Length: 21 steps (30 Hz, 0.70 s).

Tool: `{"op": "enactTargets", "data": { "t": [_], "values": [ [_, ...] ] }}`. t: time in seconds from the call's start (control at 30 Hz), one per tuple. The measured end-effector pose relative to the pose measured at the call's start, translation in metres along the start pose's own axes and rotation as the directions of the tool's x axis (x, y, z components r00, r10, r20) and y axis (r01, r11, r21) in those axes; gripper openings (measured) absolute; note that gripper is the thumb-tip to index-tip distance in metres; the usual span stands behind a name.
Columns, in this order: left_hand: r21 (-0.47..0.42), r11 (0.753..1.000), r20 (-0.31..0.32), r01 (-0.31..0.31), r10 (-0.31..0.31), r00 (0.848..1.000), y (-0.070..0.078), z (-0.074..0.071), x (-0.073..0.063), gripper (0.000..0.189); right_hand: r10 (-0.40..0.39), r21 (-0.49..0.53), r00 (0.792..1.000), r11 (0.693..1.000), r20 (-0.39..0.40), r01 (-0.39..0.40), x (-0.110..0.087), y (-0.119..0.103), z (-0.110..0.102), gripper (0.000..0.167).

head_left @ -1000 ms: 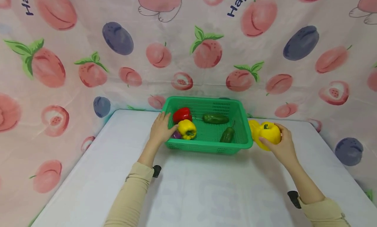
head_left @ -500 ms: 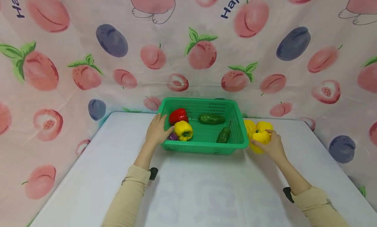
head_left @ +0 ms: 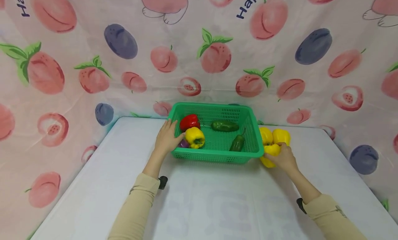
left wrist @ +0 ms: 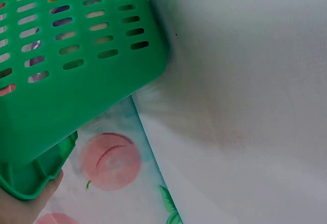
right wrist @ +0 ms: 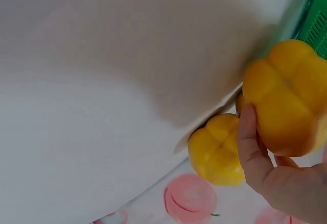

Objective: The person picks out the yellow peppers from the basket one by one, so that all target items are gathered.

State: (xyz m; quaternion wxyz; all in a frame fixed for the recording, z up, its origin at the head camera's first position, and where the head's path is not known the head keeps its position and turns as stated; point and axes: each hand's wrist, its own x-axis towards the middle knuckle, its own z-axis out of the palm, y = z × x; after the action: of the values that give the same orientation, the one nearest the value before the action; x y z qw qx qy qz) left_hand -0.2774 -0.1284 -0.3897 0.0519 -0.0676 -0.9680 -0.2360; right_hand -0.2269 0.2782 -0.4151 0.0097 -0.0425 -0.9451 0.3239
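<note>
A green plastic basket (head_left: 217, 152) stands at the back of the table. My left hand (head_left: 166, 138) rests on its left rim with fingers extended, thumb over the inside beside a yellow bell pepper (head_left: 195, 137). In the left wrist view, only part of that hand (left wrist: 23, 203) shows, against the rim. My right hand (head_left: 286, 157) holds another yellow bell pepper (right wrist: 286, 101) just right of the basket, fingers and thumb around its sides. Behind it sit two more yellow bell peppers, one at the back left (head_left: 265, 134) and one at the back right (head_left: 282, 136).
Inside the basket lie a red bell pepper (head_left: 189, 122), a partly hidden purple vegetable (head_left: 184, 143) and two green chili peppers, one at the back (head_left: 225, 126) and one in front (head_left: 237, 143). A fruit-print cloth (head_left: 199, 46) hangs behind the white table (head_left: 199, 202).
My right hand has brought the held yellow bell pepper left and nearer to me, uncovering the one at the back right. My left hand has stayed on the basket rim.
</note>
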Motion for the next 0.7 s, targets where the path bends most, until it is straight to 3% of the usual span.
{"op": "enactTargets", "data": {
  "t": [0.13,0.4,0.7],
  "values": [
    [0.003,1.0,0.002,-0.002,0.002,1.0,0.0,-0.001,0.001,0.069,0.003,-0.038,1.0,0.999,0.019,-0.002,0.004,0.0,0.003,0.076],
    [-0.001,1.0,-0.005,0.003,-0.003,1.0,0.0,0.001,0.0,0.069,-0.023,-0.237,0.998,0.971,0.055,0.035,0.012,-0.009,0.004,0.079],
    [-0.002,1.0,-0.002,0.01,-0.01,1.0,0.001,0.0,0.0,0.069,0.047,-0.255,0.998,0.966,0.038,-0.036,0.018,-0.009,0.009,0.081]
  ]
}}
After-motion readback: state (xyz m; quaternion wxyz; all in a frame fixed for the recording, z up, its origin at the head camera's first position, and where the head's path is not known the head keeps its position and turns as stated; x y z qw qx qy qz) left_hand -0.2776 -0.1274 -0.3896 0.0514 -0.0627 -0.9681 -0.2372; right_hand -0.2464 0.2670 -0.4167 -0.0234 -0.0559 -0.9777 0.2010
